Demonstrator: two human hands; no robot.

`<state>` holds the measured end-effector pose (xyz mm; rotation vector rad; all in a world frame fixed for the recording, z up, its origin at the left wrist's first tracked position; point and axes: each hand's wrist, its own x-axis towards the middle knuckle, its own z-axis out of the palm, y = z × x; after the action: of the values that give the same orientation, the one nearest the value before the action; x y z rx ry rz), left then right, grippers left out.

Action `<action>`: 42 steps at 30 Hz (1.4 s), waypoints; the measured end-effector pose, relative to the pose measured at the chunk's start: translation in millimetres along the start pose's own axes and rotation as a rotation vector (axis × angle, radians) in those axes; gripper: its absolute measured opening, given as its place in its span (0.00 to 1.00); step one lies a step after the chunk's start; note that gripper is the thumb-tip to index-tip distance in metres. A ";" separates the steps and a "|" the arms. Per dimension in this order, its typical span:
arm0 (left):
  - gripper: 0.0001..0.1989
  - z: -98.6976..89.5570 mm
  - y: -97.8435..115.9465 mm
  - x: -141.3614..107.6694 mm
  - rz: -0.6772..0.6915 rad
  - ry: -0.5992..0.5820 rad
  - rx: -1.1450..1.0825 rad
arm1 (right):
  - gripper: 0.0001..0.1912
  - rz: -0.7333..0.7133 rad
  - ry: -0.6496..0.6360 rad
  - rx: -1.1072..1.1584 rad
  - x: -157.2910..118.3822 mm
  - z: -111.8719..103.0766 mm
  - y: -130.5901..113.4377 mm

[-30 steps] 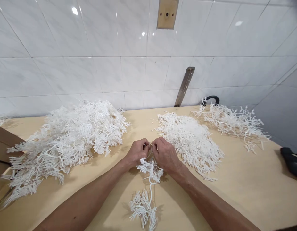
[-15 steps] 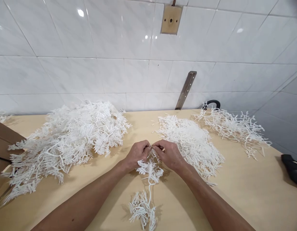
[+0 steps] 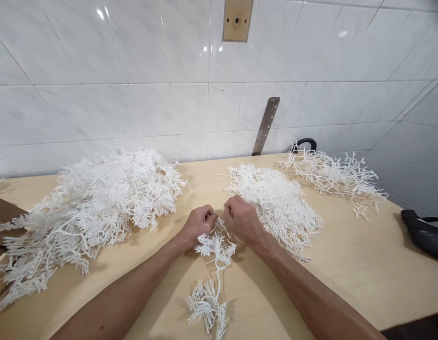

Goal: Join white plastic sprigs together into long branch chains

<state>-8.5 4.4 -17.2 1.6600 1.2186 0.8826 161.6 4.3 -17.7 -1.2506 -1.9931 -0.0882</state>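
Note:
My left hand (image 3: 200, 222) is closed, its thumb and fingertips pinching the upper end of a white branched plastic sprue (image 3: 219, 250) with thin prongs. The sprue hangs down toward me, its lower tuft (image 3: 207, 307) lying on the table. Just right of it, my right hand (image 3: 243, 216) is curled shut beside the near left edge of a heap of small loose white sticks (image 3: 279, 200). A small gap separates the two hands. Whatever the right fingers hold, if anything, is hidden.
A large pile of white branched sprues (image 3: 108, 203) lies left. Bare-looking branched stems (image 3: 335, 174) are heaped at the back right, near a black curved handle (image 3: 306, 141). A metal strip (image 3: 266, 126) leans on the tiled wall. A black object (image 3: 424, 233) sits at the right edge.
My right fingers have come away from the left fingertips and curled inward. The left hand still pinches the sprue. The whole view has shifted slightly.

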 end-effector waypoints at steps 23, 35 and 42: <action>0.10 11.4 0.2 -8.2 0.170 0.248 0.013 | 0.13 0.336 -0.301 0.224 0.5 -15.2 -14.0; 0.10 11.4 -1.8 -7.0 0.162 0.258 0.154 | 0.08 0.163 -0.325 0.018 -4.1 -14.4 -18.1; 0.11 11.3 -2.1 -7.4 0.200 0.232 0.206 | 0.09 0.180 -0.351 -0.051 -3.0 -13.5 -20.3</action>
<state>-1.1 -5.1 -23.6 1.9101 1.3524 1.1298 153.8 -14.2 -3.5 -1.5584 -2.1686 0.1819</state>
